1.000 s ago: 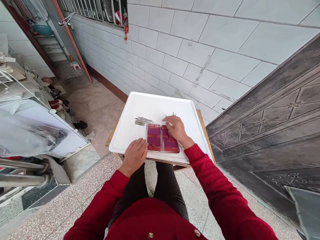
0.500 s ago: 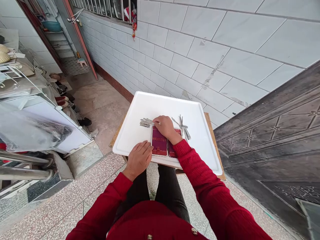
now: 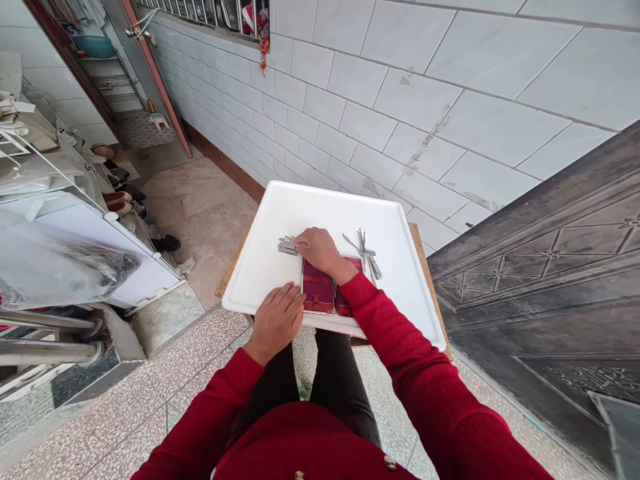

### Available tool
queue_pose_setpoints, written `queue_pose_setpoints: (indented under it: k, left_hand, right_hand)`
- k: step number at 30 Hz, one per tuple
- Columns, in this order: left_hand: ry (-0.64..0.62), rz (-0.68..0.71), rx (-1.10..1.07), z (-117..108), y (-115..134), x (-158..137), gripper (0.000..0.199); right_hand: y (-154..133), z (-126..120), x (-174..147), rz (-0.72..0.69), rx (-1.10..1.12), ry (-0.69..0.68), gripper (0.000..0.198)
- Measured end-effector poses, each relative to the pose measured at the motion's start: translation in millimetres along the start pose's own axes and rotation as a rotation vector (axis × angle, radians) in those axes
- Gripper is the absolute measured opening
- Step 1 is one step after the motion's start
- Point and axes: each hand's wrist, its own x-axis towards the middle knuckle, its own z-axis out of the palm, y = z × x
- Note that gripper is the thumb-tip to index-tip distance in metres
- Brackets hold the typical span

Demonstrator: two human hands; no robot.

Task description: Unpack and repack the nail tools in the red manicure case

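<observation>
An open dark-red manicure case lies at the near side of a white tray, a row of small loops across its left half. My left hand rests flat on the tray, fingertips against the case's left edge. Over the case's far edge reaches my right hand, its fingers closed together at a small pile of metal grooming tools, a nail clipper seemingly among them. Whatever the fingers pinch is hidden. Right of the case lie more metal tools, including a plier-like nipper and a clipper.
The tray sits on a wooden board above my knees. Beyond it stands a tiled wall; a dark carved door panel is at the right. A shoe rack with shoes and a plastic-wrapped white panel stand left.
My right hand has shifted slightly left, closer over the pile of tools at the left. My left hand stays by the case. The view has moved a little.
</observation>
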Motion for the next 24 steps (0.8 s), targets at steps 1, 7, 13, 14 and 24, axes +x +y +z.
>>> queue_pose_setpoints:
  k: [1,7,13,14,24]
  left_hand:
    - [0.005,0.004,0.002,-0.2,0.1,0.1,0.031]
    - [-0.009,0.013,0.029,-3.0,1.8,1.0,0.030]
    - [0.015,0.021,0.035,-2.5,2.1,1.6,0.028]
    - [0.016,0.020,0.035,-1.9,1.9,1.5,0.028]
    - [0.045,0.033,0.046,-1.7,2.2,2.0,0.027]
  right_hand:
    - [-3.1,2.0,1.1,-0.003,-0.011,-0.007,0.024]
    - [-16.7,9.0,-6.3,-0.009,0.026,0.027,0.033]
    - [-17.2,8.6,-13.8,-0.010,0.166,0.073,0.029]
    - [-16.0,9.4,-13.8,-0.010,0.184,0.087,0.030]
    - [-5.9,14.3,-11.5,0.025,0.196,0.122,0.028]
